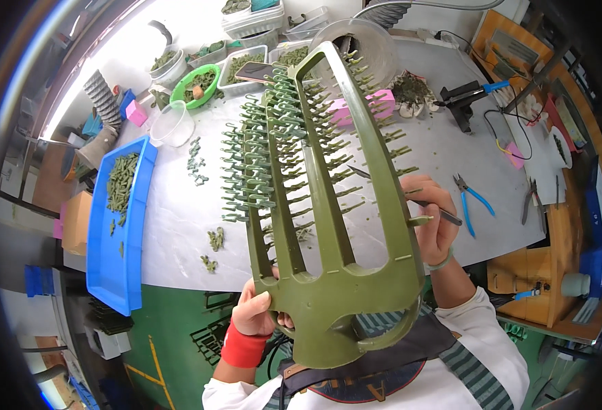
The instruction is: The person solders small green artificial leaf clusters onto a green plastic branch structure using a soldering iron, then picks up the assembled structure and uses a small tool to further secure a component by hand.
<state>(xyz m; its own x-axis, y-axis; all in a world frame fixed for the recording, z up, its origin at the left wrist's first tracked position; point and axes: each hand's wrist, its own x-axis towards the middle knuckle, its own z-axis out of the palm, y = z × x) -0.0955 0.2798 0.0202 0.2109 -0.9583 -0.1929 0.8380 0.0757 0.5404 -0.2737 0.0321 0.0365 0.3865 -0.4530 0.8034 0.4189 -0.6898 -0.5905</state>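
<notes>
A large olive-green comb-shaped frame [342, 287] with long bars fills the middle of the view, tilted up over the table. Rows of small green pieces [246, 164] stick out along its bars, densest on the left ones. My left hand [252, 311], below a red wristband, is closed on the frame's lower left corner. At the frame's right side, my right hand [432, 215] pinches a slim dark pointed tool [451, 217]. The tool's tip shows between the bars, among the small pieces; whether it touches one I cannot tell. Part of its shaft is hidden behind the frame.
Left lies a blue tray [114, 266] with green pieces. Farther back are a green basket [198, 103], clear tubs [172, 124] and a large clear bowl [383, 58]. Blue-handled pliers [466, 205] and a black stand [459, 106] with a blue-handled tool are on the right.
</notes>
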